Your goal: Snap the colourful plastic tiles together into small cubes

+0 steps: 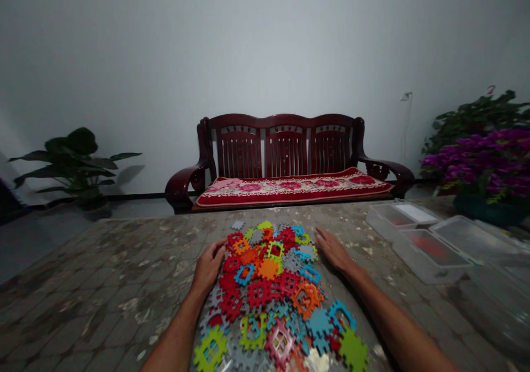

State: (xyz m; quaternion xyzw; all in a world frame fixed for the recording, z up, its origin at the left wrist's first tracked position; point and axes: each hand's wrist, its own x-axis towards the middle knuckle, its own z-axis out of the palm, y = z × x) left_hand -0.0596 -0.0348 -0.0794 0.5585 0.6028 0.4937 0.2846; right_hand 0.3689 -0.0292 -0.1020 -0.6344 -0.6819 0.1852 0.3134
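Your left hand (pixel 209 267) and right hand (pixel 334 250) lie open, fingers loosely spread, beside the puzzle pieces (pixel 269 292); a careless sweep could shove some off the surface (pixel 103 261) at 6 o'clock.

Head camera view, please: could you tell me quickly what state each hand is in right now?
Left hand: open, holding nothing, against the pile of interlocking tiles.
Right hand: open, holding nothing, flat on the tabletop.

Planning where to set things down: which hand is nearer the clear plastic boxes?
Right. The right hand lies by the right edge of the interlocking pieces, left of the clear plastic boxes. The left hand is farther off, at the pieces' left edge.
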